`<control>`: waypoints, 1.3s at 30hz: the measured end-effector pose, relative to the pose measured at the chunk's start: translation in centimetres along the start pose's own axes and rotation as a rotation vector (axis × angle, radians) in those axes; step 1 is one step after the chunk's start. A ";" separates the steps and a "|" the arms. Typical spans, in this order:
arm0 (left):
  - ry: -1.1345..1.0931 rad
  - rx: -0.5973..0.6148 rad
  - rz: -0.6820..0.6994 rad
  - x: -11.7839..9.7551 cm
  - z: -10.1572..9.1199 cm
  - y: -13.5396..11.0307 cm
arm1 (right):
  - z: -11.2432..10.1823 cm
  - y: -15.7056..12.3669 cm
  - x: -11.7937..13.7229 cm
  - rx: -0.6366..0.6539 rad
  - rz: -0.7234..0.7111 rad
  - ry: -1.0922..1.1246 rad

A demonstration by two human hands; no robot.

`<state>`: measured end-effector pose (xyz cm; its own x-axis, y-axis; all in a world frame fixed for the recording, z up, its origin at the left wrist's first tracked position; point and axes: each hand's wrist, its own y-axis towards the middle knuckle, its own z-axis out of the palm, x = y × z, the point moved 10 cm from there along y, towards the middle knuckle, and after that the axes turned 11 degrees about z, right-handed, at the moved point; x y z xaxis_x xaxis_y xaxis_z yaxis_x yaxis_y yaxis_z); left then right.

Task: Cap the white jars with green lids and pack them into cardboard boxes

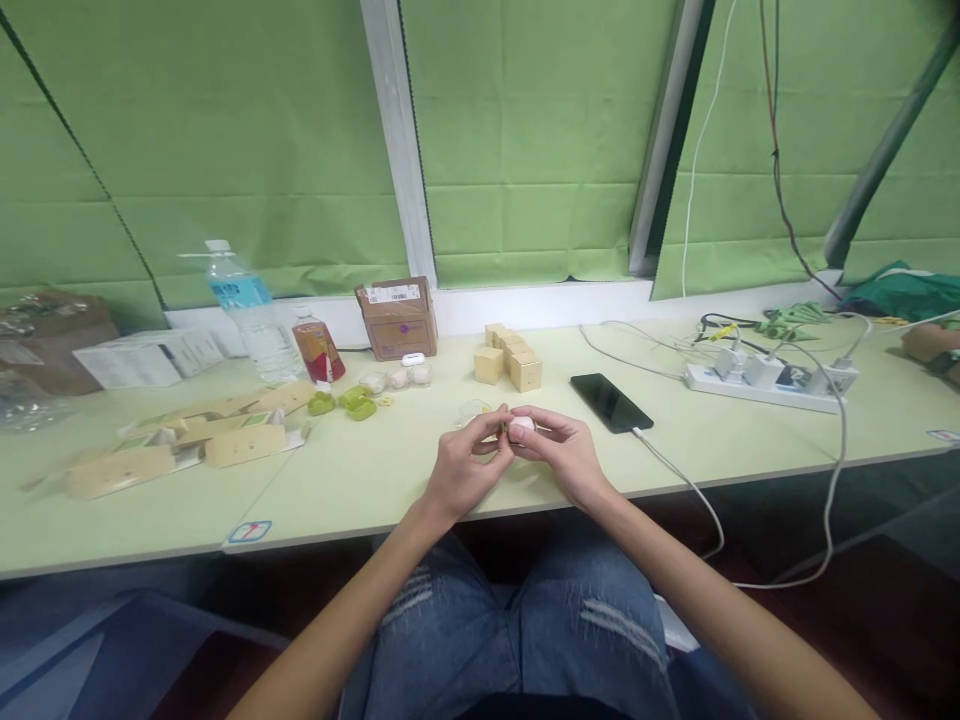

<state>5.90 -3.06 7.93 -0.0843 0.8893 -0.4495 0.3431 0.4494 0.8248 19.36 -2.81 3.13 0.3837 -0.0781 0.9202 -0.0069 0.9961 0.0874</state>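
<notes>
Just over the table's front edge, my two hands meet with fingertips close together. My right hand is closed around a small pale pink-white round piece. In the fingertips of my left hand is a small dark greenish bit, too small to name, touching or close to the round piece. A clear plastic shell lies on the table right behind my left fingers, partly hidden. Green plastic pieces and several pale round pieces lie farther back to the left.
Small tan boxes stand in a cluster behind my hands. A black phone on a white cable lies to the right, near a power strip. Opened flat cartons, a water bottle, a red drink bottle and a cardboard box are left.
</notes>
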 end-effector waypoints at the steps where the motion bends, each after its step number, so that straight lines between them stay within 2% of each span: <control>1: -0.005 0.000 -0.001 0.1 0.0 0.0 | 0.0 0.0 0.0 -0.001 0.002 0.002; 14: -0.041 0.028 0.051 0.6 -0.4 -0.1 | 0.1 0.4 0.0 0.052 -0.035 -0.006; 18: -0.074 0.053 -0.004 1.4 -0.2 -0.2 | 0.1 0.4 0.1 0.019 -0.063 -0.049; 23: -0.121 0.128 -0.051 1.4 1.0 -0.3 | -0.4 0.2 0.4 -0.068 -0.124 -0.194; 27: -0.133 0.083 -0.115 2.1 0.8 -0.4 | 0.0 -0.3 0.8 -0.067 -0.194 -0.305; 33: -0.159 0.084 -0.164 2.7 0.7 -0.3 | 0.5 -0.4 -0.1 -0.004 -0.130 -0.150; 39: -0.230 0.046 -0.233 3.5 0.7 -0.6 | -0.2 0.2 -0.4 -0.015 -0.066 -0.062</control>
<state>6.02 -0.30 5.61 0.0460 0.7184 -0.6941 0.3818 0.6294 0.6768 19.40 -2.54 2.69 0.3246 -0.1455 0.9346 0.0305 0.9892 0.1434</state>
